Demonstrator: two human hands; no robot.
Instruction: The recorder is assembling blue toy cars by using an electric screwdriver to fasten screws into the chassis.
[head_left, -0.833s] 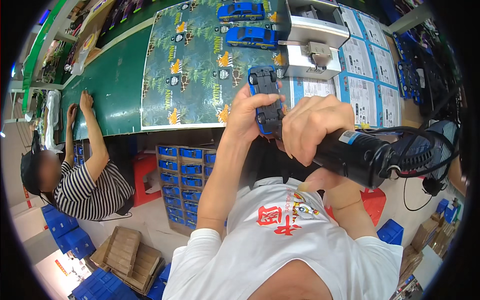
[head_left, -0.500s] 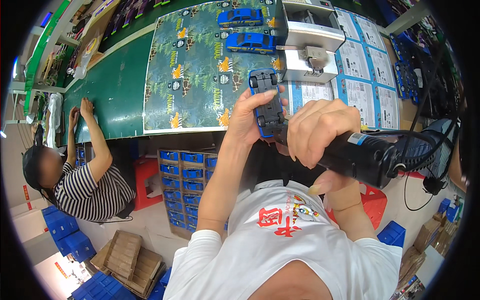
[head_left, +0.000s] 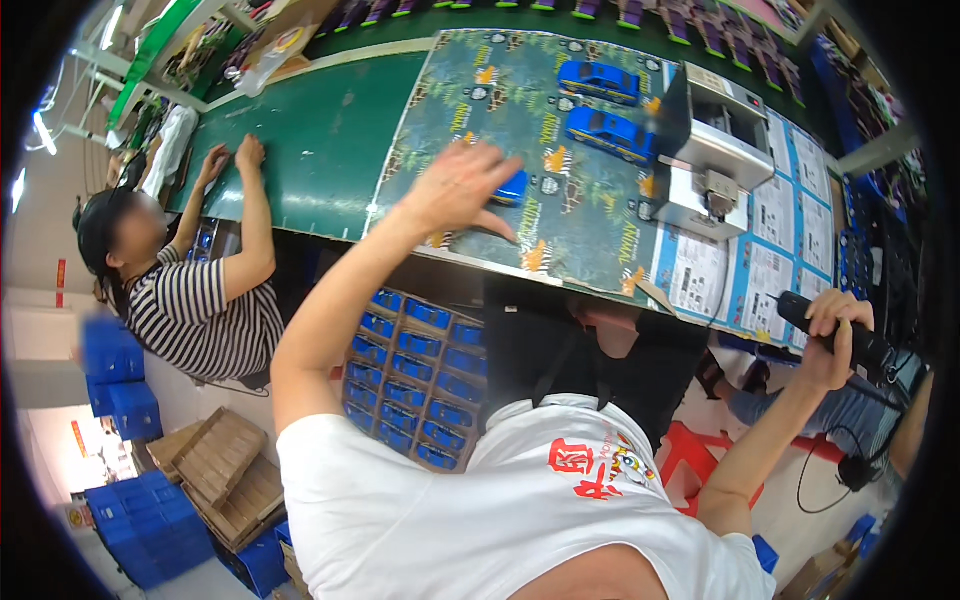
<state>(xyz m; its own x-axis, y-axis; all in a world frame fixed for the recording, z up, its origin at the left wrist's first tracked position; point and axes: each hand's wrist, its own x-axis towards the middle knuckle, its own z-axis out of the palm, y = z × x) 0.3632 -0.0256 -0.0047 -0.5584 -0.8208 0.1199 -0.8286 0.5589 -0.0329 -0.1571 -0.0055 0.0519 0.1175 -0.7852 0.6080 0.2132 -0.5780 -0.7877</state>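
My left hand [head_left: 458, 188] is raised over the patterned mat [head_left: 520, 130] on the green table [head_left: 320, 140], fingers spread, with a blue toy car [head_left: 512, 187] lying on the mat just under its fingertips. The hand holds nothing. My right hand [head_left: 832, 335] has dropped low to the right of the table edge and grips a black electric screwdriver [head_left: 850, 338] with a cable hanging from it. Two more blue toy cars [head_left: 598, 80] [head_left: 608, 132] sit further back on the mat.
A grey metal fixture [head_left: 712, 150] stands on the mat's right side, with printed instruction sheets [head_left: 770, 260] beside it. A person in a striped shirt [head_left: 205, 310] leans on the table at left. Blue bins [head_left: 420, 380] are stacked under the table; a red stool [head_left: 690, 455] is below.
The blue car that both hands held up in front of me now lies on the mat, released by my left hand. My right hand with the screwdriver has swung down and to the right.
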